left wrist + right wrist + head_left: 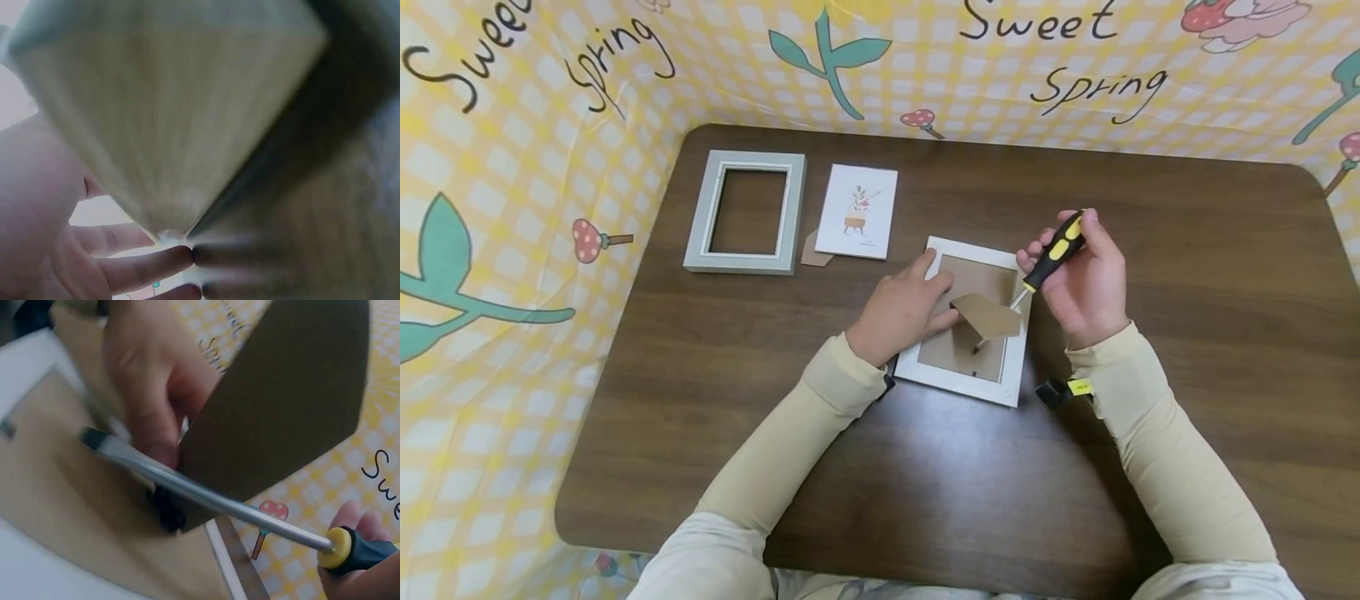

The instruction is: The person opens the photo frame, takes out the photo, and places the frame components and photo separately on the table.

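A white picture frame (955, 390) lies back-up on the table, with a brown backing board (940, 354). From the board a brown cardboard stand flap (988, 318) is raised. My left hand (895, 312) rests on the frame's left side, fingers spread, thumb right at the flap's base. My right hand (1093, 287) grips a black-and-yellow screwdriver (1054, 250) by its handle. Its metal shaft (212, 497) crosses beside the flap in the right wrist view, dark tip low over the board. Small black hardware (165, 512) shows near the left thumb. The left wrist view is blurred.
At the table's back left stands a second, pale grey frame (697, 221) with an open middle. Beside it a white card with a plant picture (865, 196) lies over a brown cardboard piece (814, 254). A yellow checked cloth (925, 75) borders the brown table (715, 433).
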Motion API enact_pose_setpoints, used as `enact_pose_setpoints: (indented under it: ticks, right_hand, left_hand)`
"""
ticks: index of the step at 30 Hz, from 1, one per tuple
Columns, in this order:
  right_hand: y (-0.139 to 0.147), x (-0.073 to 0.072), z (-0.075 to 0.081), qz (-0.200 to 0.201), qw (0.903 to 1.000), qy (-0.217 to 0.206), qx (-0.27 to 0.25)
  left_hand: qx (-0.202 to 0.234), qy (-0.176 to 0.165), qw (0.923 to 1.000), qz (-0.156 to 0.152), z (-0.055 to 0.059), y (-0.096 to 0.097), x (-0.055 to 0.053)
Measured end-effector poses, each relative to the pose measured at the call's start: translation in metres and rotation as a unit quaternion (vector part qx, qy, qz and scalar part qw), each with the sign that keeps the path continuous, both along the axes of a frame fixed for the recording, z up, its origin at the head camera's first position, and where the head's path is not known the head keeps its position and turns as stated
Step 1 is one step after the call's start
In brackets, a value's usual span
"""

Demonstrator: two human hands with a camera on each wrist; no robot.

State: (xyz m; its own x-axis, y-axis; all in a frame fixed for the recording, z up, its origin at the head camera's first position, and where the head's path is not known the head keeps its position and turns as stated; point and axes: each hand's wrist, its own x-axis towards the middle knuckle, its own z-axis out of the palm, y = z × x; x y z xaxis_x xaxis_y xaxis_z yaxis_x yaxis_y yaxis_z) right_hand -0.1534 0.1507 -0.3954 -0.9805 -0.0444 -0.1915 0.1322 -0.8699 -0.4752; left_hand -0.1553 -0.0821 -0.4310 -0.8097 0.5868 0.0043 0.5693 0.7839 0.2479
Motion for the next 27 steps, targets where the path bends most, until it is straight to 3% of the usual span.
enact_pose_setpoints:
  ticks: [9, 19, 27]
  right_hand:
    - [-0.003, -0.004, -0.017, 0.043, 0.9905, -0.025, 0.128]
    - [-0.012, -0.006, -0.026, -0.012, 0.9886, -0.031, 0.147]
    - [-0.017, -0.009, -0.026, 0.016, 0.9812, -0.025, 0.191]
  left_hand:
    - [0.026, -0.005, 0.9996, 0.008, -0.002, -0.002, 0.0]
    - [0.041, -0.055, 0.9976, 0.012, -0.01, -0.006, 0.001]
    - [0.038, -0.072, 0.9965, 0.022, -0.008, -0.007, 0.002]
